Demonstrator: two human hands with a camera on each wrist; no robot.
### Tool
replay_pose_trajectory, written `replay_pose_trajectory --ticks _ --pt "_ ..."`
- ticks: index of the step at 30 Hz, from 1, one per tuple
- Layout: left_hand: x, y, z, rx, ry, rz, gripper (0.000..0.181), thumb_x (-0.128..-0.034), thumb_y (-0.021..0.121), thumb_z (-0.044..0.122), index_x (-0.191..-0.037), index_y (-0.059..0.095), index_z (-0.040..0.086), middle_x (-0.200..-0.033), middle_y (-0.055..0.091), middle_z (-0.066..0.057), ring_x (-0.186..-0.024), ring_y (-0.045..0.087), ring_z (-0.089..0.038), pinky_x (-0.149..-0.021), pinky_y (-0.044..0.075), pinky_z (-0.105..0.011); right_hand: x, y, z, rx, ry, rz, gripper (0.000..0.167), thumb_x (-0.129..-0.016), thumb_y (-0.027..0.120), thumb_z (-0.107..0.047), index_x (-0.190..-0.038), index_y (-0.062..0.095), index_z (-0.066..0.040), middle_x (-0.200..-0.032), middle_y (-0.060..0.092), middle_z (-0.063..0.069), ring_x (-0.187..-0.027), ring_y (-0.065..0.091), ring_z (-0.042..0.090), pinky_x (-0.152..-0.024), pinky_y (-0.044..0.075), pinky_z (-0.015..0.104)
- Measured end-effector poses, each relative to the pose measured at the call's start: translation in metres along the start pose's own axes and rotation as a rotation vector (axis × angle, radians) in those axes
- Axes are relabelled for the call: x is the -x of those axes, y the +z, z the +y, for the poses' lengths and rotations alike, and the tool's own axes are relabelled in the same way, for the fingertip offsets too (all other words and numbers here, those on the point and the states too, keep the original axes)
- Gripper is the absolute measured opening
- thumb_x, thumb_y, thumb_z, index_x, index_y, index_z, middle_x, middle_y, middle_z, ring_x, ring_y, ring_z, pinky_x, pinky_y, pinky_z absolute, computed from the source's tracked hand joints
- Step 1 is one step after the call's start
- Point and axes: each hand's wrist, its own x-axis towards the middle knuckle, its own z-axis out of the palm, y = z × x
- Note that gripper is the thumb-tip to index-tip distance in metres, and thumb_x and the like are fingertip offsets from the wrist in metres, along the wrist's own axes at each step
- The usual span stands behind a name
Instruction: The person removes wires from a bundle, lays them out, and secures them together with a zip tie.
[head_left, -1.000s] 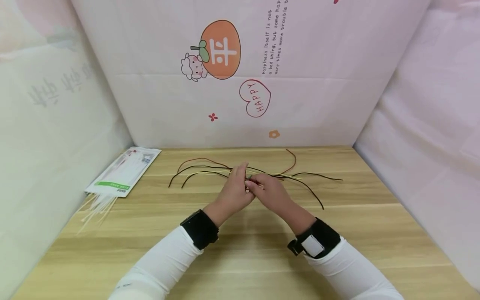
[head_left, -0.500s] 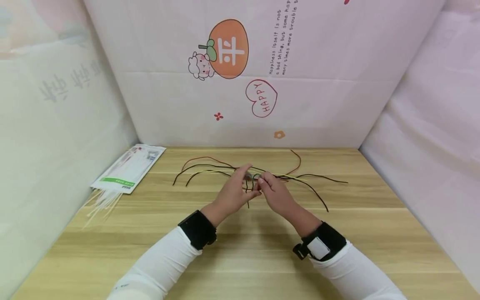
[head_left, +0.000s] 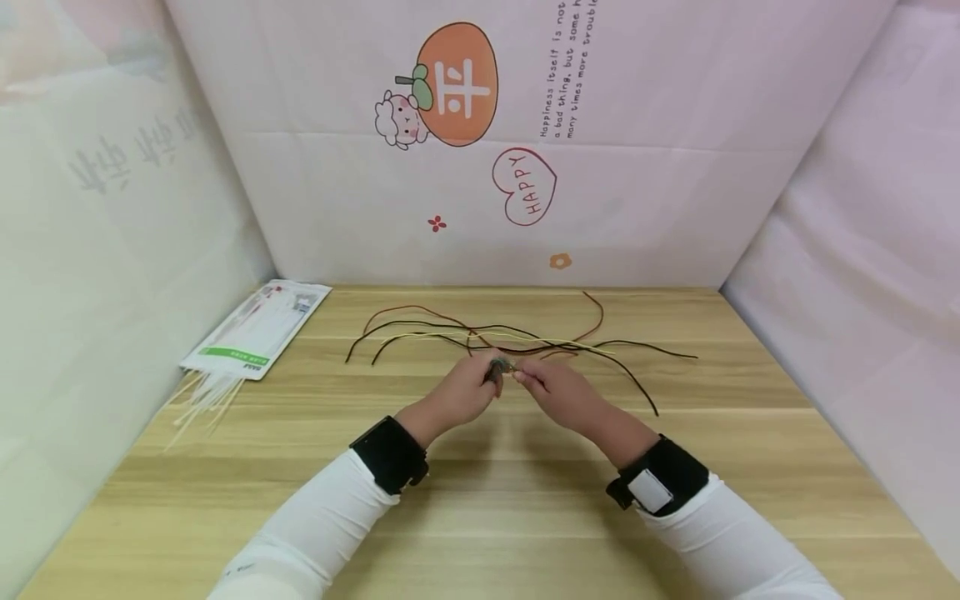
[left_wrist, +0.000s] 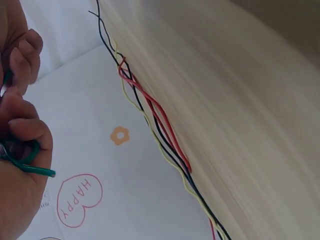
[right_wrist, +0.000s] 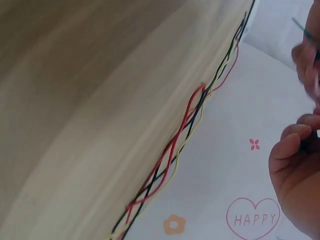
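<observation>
A small bunch of dark green wire (head_left: 495, 369) is gripped in my left hand (head_left: 459, 390), above the middle of the table. The left wrist view shows a loop of this green wire (left_wrist: 31, 159) and a short end sticking out past the curled fingers. My right hand (head_left: 561, 390) is close beside it and pinches part of the same wire between thumb and fingers. What lies inside the right fingers is mostly hidden. Just beyond both hands, black wires (head_left: 408, 322), red wires (head_left: 596, 317) and a yellow wire (head_left: 525, 336) lie loosely across one another on the table.
A white packet (head_left: 258, 327) with a green stripe lies at the table's left, white cable ties (head_left: 210, 398) poking out of it. Cloth-covered walls (head_left: 637, 208) enclose the wooden table (head_left: 480, 533) at the back and both sides.
Half a second ago, the left hand was spread more widely around the green wire, with an end hanging down. Its fingers are now curled round the wire, and both hands sit slightly lower in view.
</observation>
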Motion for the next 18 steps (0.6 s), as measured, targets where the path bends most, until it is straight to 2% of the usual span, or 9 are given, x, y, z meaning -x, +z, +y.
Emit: replay_pose_trajectory --ticks 2,4,6,9,11,13,16,18 --pt "0.003 -0.001 0.000 -0.046 0.026 0.002 0.015 -0.0919 0.046 -0.003 -0.101 0.056 0.002 -0.075 0.053 -0.002 -0.059 0.043 -0.009 -0.060 0.039 -0.023 0.001 -0.003 0.001 0.049 -0.025 -0.034 0.018 -0.101 0.050 -0.019 -0.084 0.052 -0.015 -0.066 0.037 -0.006 -0.056 0.032 0.008 -0.056 0.031 0.025" --pt "0.005 -0.001 0.000 -0.075 0.047 0.003 0.008 -0.0948 0.051 0.007 -0.097 0.058 0.005 -0.070 0.049 0.000 -0.057 0.040 -0.008 -0.058 0.037 -0.022 0.002 -0.005 0.002 0.116 -0.071 -0.053 0.016 -0.100 0.053 -0.017 -0.084 0.053 -0.016 -0.067 0.040 -0.006 -0.058 0.035 0.008 -0.057 0.032 0.026" --pt "0.007 -0.001 0.001 -0.067 0.036 0.002 0.015 -0.0986 0.053 0.020 -0.092 0.058 0.007 -0.066 0.045 0.001 -0.055 0.039 -0.009 -0.056 0.036 -0.023 0.003 -0.007 0.004 0.209 -0.155 -0.045 0.011 -0.097 0.057 -0.014 -0.086 0.056 -0.015 -0.069 0.049 -0.005 -0.059 0.043 0.010 -0.057 0.037 0.026" --pt "0.007 0.000 0.002 -0.044 -0.003 -0.004 0.029 -0.1014 0.049 0.036 -0.092 0.064 0.013 -0.066 0.046 0.002 -0.058 0.042 -0.008 -0.058 0.037 -0.024 0.004 -0.007 0.006 0.362 -0.283 0.005 0.003 -0.093 0.063 -0.014 -0.091 0.062 -0.013 -0.073 0.060 -0.002 -0.062 0.055 0.013 -0.057 0.043 0.026" --pt "0.006 0.000 0.002 -0.047 -0.017 -0.028 0.030 -0.1028 0.045 0.031 -0.089 0.064 0.012 -0.066 0.045 0.003 -0.058 0.040 -0.008 -0.059 0.037 -0.024 0.005 -0.007 0.007 0.450 -0.340 0.030 0.003 -0.090 0.065 -0.016 -0.092 0.064 -0.014 -0.070 0.059 -0.004 -0.059 0.054 0.011 -0.055 0.042 0.024" --pt "0.005 -0.002 0.003 -0.073 -0.013 -0.080 0.029 -0.1021 0.044 0.022 -0.093 0.068 0.010 -0.071 0.053 0.001 -0.059 0.042 -0.008 -0.061 0.039 -0.024 0.006 -0.008 0.010 0.538 -0.378 0.050 0.005 -0.088 0.067 -0.019 -0.088 0.063 -0.016 -0.063 0.051 -0.006 -0.053 0.045 0.008 -0.050 0.036 0.021" --pt "0.004 -0.004 0.006 -0.166 0.010 -0.149 0.025 -0.1008 0.048 0.014 -0.095 0.071 0.006 -0.078 0.063 0.001 -0.061 0.045 -0.006 -0.063 0.042 -0.024 0.009 -0.011 0.014 0.642 -0.423 0.066 0.010 -0.085 0.070 -0.019 -0.082 0.060 -0.018 -0.059 0.040 -0.007 -0.049 0.031 0.006 -0.048 0.026 0.020" --pt "0.004 -0.005 0.008 -0.250 0.021 -0.167 0.022 -0.1005 0.052 0.014 -0.097 0.072 0.005 -0.084 0.067 -0.001 -0.064 0.048 -0.007 -0.066 0.044 -0.024 0.011 -0.011 0.017 0.700 -0.449 0.093 0.011 -0.082 0.073 -0.017 -0.083 0.062 -0.018 -0.060 0.043 -0.005 -0.049 0.033 0.007 -0.046 0.026 0.020"
